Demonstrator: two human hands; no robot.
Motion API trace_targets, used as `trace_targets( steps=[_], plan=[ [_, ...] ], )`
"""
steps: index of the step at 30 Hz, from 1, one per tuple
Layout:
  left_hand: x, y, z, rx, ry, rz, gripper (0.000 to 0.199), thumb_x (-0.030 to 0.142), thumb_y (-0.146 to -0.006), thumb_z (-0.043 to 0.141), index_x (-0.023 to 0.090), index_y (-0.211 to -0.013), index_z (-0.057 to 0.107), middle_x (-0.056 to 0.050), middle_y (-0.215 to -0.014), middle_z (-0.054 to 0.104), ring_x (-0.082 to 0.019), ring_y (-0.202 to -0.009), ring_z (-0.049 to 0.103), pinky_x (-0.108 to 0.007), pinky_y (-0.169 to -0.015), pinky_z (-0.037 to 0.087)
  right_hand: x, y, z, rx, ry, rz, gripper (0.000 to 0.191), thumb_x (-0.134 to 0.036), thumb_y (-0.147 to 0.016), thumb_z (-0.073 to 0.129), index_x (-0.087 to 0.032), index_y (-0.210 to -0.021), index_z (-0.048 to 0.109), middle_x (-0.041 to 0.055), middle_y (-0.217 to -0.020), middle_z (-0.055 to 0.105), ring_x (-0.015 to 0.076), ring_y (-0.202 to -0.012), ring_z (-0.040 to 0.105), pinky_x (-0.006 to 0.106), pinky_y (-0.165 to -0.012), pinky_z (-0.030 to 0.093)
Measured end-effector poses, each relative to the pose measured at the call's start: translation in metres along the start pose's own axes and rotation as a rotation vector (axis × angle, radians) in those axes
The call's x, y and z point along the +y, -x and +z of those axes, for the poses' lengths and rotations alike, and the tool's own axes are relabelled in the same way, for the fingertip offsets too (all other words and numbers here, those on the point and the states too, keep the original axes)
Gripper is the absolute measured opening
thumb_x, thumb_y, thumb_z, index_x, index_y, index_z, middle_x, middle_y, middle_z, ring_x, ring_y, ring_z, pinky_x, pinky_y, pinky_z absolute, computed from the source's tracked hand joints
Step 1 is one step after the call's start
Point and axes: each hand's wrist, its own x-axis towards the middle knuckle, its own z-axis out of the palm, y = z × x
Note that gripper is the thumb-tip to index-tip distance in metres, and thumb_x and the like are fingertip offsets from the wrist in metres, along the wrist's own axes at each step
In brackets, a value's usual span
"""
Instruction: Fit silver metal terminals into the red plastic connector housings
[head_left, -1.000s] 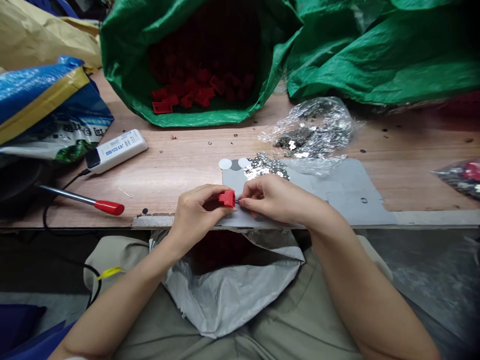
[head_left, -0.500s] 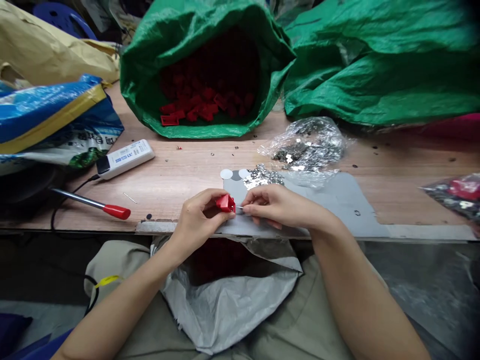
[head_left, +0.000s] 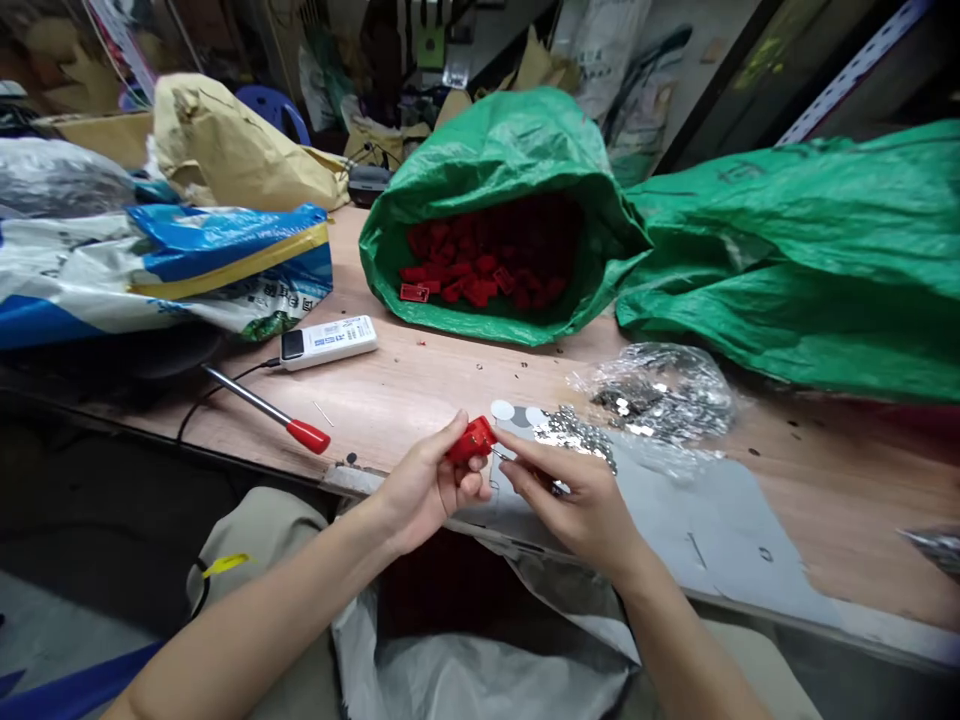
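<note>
A small red plastic housing is gripped between the thumb and fingers of my left hand, above the front of the table. My right hand pinches a tiny thin metal piece against the right end of the housing. The piece's exact shape is too small to make out. Just beyond the right hand, a pile of small shiny metal pieces lies on a grey sheet.
A green sack of red parts lies open behind my hands, another green sack to its right. Nearby are a plastic bag of metal pieces, a white device and a red-handled lever. A grey-white sack opens on my lap.
The camera view has tilted up and turned left. The housing has been turned in my left hand, and my right hand has brought the metal piece from a small gap up against it.
</note>
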Motion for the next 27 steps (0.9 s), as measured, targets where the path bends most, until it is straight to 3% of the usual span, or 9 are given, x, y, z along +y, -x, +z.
trace_targets(
  steps=[6,11,15,18,21,24,27],
  plan=[
    [0.001,-0.002,0.000,0.003,0.128,-0.113,0.038,0.043,-0.099,0.055,0.011,-0.082,0.067,0.003,-0.059,0.051,-0.002,-0.040,0.040,-0.017,-0.052,0.053,-0.005,-0.003,0.003,0.000,0.073,-0.059,0.036,-0.017,-0.100,0.057,-0.027,-0.131,0.071,0.0070,-0.094,0.077,0.0248,-0.084,0.073,0.032,-0.071,0.058],
    [0.003,-0.005,-0.006,-0.065,0.143,-0.077,0.033,0.042,-0.085,0.075,0.012,-0.081,0.062,0.008,-0.055,0.042,0.001,-0.040,0.024,-0.009,-0.042,0.034,-0.007,-0.007,0.006,0.043,0.068,0.003,0.029,-0.020,-0.098,0.060,-0.027,-0.121,0.077,0.0068,-0.090,0.076,0.0235,-0.073,0.070,0.032,-0.063,0.056],
    [0.004,-0.005,-0.010,-0.103,0.108,-0.041,0.038,0.043,-0.079,0.081,0.013,-0.081,0.057,0.009,-0.057,0.040,0.001,-0.043,0.019,-0.010,-0.044,0.031,-0.012,-0.006,0.012,0.127,-0.001,0.019,0.024,-0.021,-0.094,0.066,-0.027,-0.112,0.080,0.0061,-0.085,0.075,0.0196,-0.065,0.065,0.029,-0.055,0.050],
    [0.007,-0.004,-0.008,-0.125,0.041,0.076,0.041,0.047,-0.079,0.080,0.015,-0.084,0.055,0.010,-0.059,0.037,-0.001,-0.046,0.018,-0.011,-0.046,0.028,-0.012,-0.010,0.019,0.160,-0.220,0.224,0.021,-0.032,-0.091,0.071,-0.025,-0.108,0.082,0.0031,-0.066,0.066,0.0135,-0.048,0.051,0.025,-0.044,0.040],
    [0.014,0.004,-0.004,-0.124,-0.052,0.181,0.045,0.054,-0.080,0.076,0.017,-0.081,0.050,0.009,-0.060,0.035,-0.003,-0.049,0.022,-0.012,-0.047,0.026,0.004,-0.025,0.018,0.227,-0.458,0.478,0.039,-0.048,-0.081,0.081,-0.020,-0.109,0.080,-0.0019,-0.057,0.052,0.0084,-0.040,0.037,0.022,-0.037,0.028],
    [0.012,0.023,-0.001,-0.287,-0.520,0.294,0.047,0.061,-0.087,0.063,0.018,-0.075,0.049,0.004,-0.064,0.049,-0.006,-0.051,0.038,-0.018,-0.049,0.030,0.032,-0.054,0.006,0.387,-0.446,0.551,0.064,-0.060,-0.066,0.085,-0.014,-0.109,0.077,-0.0035,-0.061,0.048,0.0058,-0.039,0.030,0.021,-0.036,0.023],
    [-0.011,0.035,-0.008,-0.545,-1.418,0.479,0.036,0.051,-0.089,0.064,0.018,-0.076,0.059,-0.003,-0.069,0.065,-0.015,-0.061,0.058,-0.023,-0.052,0.031,0.060,-0.095,-0.006,0.294,-0.040,0.459,0.070,-0.065,-0.082,0.062,-0.008,-0.121,0.069,-0.0015,-0.064,0.050,0.0093,-0.041,0.035,0.025,-0.038,0.030]
  ],
)
